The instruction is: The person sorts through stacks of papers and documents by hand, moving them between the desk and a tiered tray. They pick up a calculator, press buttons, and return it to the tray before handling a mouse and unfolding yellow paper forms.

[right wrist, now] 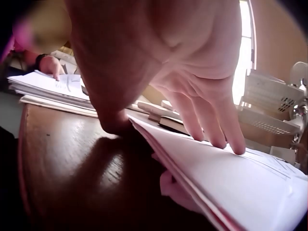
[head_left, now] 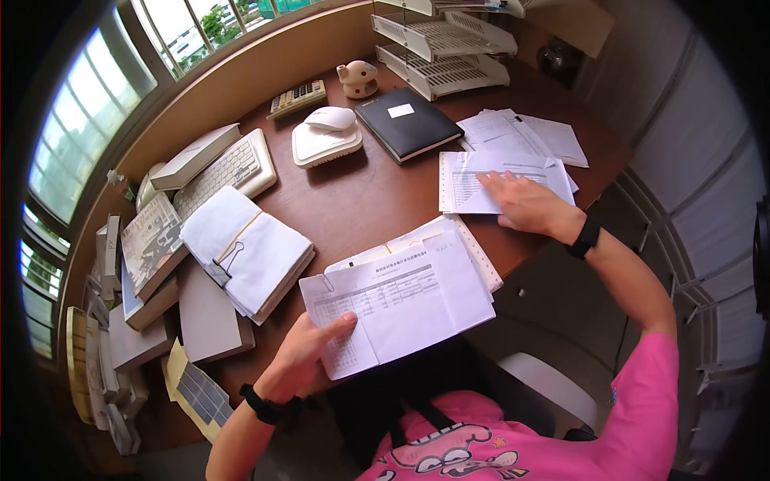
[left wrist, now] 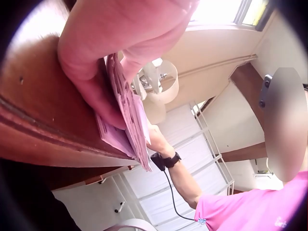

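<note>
In the head view my left hand (head_left: pixel 309 346) grips a stack of printed papers (head_left: pixel 401 309) at the desk's front edge, thumb on top. The left wrist view shows the fingers (left wrist: pixel 103 103) under the stack (left wrist: pixel 126 106). A paper clip (head_left: pixel 328 282) sits at its upper left corner, and perforated sheets (head_left: pixel 484 268) stick out behind it. My right hand (head_left: pixel 525 200) rests on a second pile of papers (head_left: pixel 465 200) to the right. In the right wrist view its straight fingertips (right wrist: pixel 219 144) touch the top sheet, while the thumb (right wrist: pixel 114 122) is down by the pile's near edge.
White folded papers with a binder clip (head_left: pixel 233 260) lie left, beside books (head_left: pixel 152 236) and a keyboard (head_left: pixel 228 172). Farther back are a white mouse (head_left: pixel 330 119) on a white box, a calculator (head_left: pixel 297 99), a black notebook (head_left: pixel 407 120) and letter trays (head_left: pixel 445 72). Loose sheets (head_left: pixel 553 138) lie behind the right pile.
</note>
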### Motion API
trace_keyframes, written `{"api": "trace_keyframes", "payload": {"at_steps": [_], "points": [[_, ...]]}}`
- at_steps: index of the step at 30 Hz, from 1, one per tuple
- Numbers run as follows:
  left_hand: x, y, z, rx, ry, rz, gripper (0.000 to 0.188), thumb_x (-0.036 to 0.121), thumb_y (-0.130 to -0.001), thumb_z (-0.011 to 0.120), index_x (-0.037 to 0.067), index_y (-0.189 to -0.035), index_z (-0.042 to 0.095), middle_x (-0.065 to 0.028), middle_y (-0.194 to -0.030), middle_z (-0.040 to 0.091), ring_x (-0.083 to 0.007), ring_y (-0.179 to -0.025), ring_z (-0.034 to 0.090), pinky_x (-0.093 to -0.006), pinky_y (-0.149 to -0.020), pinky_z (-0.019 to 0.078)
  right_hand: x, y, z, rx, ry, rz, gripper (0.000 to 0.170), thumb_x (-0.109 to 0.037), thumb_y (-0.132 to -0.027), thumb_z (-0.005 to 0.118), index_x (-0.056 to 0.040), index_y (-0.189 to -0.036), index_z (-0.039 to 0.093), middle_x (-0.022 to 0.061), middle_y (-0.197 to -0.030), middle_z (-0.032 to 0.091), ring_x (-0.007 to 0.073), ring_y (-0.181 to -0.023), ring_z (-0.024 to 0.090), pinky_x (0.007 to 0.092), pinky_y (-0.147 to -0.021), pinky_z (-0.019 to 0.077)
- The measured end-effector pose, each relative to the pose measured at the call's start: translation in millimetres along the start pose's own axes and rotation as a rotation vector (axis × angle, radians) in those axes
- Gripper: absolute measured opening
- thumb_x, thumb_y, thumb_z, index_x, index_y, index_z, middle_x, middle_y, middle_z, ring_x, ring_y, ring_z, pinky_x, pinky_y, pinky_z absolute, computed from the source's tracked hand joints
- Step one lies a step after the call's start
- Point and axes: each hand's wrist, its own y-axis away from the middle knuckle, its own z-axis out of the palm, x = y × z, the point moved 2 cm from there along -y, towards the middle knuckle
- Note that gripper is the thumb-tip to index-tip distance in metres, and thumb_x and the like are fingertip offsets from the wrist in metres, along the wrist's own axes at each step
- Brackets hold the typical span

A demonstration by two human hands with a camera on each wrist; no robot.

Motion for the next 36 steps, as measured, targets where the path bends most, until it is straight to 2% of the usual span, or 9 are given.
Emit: {"api": "trace_keyframes", "payload": {"at_steps": [6,9,16,19,22,25,28,31,36], "points": [[-1.4,1.6,-1.0,0.006,0.01,-0.019,0.041,0.007,-0.09,0.061,-0.004,-0.127,0.047,-0.0138,-0.118,0.061,-0.0223,-0.101,0.063,-0.0372,-0.088,0.0518,-4.6,-8.2,-18.5,0.049,0.099,0.08,0.039,0.002,-0.082,0.049,0.0086,-0.12,0.049,0.0219,-0.093,0.065,0.0366,-0.071,0.065,0.0395,-0.064,0.0554],[-2.8,0.4,-1.6,0.007,0.025,-0.014,0.041,0.007,-0.09,0.062,-0.004,-0.127,0.047,-0.0136,-0.119,0.06,-0.0227,-0.103,0.062,-0.0376,-0.089,0.0515,-28.9,3.6,-48.5,0.52,0.117,-0.014,0.032,-0.001,-0.084,0.048,0.0071,-0.115,0.051,0.0221,-0.095,0.066,0.0343,-0.067,0.065,0.0385,-0.06,0.0547],[-4.7,0.3,-1.0,0.027,-0.007,-0.028,0.045,0.025,-0.097,0.055,-0.003,-0.131,0.047,-0.0134,-0.12,0.06,-0.0221,-0.105,0.061,-0.0375,-0.091,0.0507,-136.6,23.4,-49.7,0.514,-0.024,-0.413,0.041,-0.013,-0.08,0.054,0.009,-0.115,0.056,0.0252,-0.1,0.065,0.0311,-0.073,0.068,0.0354,-0.059,0.0556],[1.7,5.0,11.0,-0.214,0.608,-0.036,0.066,0.051,-0.095,0.048,0.007,-0.142,0.035,-0.0137,-0.134,0.051,-0.028,-0.117,0.056,-0.0428,-0.097,0.0478,-182.8,25.2,-23.7,0.32,-0.062,-0.535,0.044,-0.018,-0.081,0.055,0.0102,-0.115,0.056,0.0291,-0.1,0.064,0.0383,-0.079,0.068,0.0411,-0.06,0.0565],[-1.7,13.4,11.5,-0.175,0.431,-0.013,0.059,0.041,-0.095,0.053,0.005,-0.139,0.038,-0.0128,-0.132,0.052,-0.0261,-0.114,0.057,-0.0427,-0.095,0.0491,-184.3,14.0,-33.0,0.31,-0.122,-0.657,0.043,-0.029,-0.09,0.055,0.0063,-0.114,0.059,0.0291,-0.096,0.065,0.0412,-0.081,0.067,0.0401,-0.062,0.0562],[-7.8,9.6,5.6,-0.083,0.159,0.093,0.05,0.015,-0.09,0.063,0.001,-0.133,0.041,-0.0127,-0.124,0.056,-0.0229,-0.109,0.059,-0.0406,-0.092,0.051,-122.4,-17.3,-69.8,-0.166,-0.69,-0.328,0.043,-0.034,-0.09,0.061,-0.0005,-0.118,0.058,0.0162,-0.101,0.069,0.0252,-0.085,0.07,0.0345,-0.073,0.0547],[-13.7,4.4,2.0,-0.06,0.169,0.107,0.048,0.003,-0.087,0.066,-0.002,-0.129,0.043,-0.0139,-0.121,0.057,-0.0228,-0.107,0.06,-0.0396,-0.091,0.0516,1.3,-32.4,-53.1,0.285,-0.27,0.156,0.046,-0.035,-0.085,0.067,0.0018,-0.112,0.059,0.0181,-0.094,0.068,0.0332,-0.086,0.066,0.0387,-0.076,0.0517],[-16.1,3.3,0.2,-0.055,0.188,0.105,0.049,0.003,-0.087,0.065,-0.002,-0.13,0.043,-0.0138,-0.121,0.057,-0.0231,-0.107,0.06,-0.0396,-0.091,0.0517,112.6,-10.6,-20.5,0.141,-0.085,0.638,0.061,-0.047,-0.076,0.071,0.0071,-0.102,0.061,0.0279,-0.103,0.064,0.0386,-0.097,0.063,0.0423,-0.084,0.0491],[-10.9,3.4,4.6,-0.052,0.184,0.118,0.049,0.003,-0.086,0.064,-0.002,-0.13,0.043,-0.0143,-0.122,0.057,-0.0257,-0.106,0.062,-0.0436,-0.09,0.0536,142.8,15.3,9.1,0.054,-0.255,0.776,0.064,-0.046,-0.069,0.077,0.0077,-0.1,0.064,0.0278,-0.101,0.065,0.0369,-0.098,0.064,0.0409,-0.085,0.0489]]}}
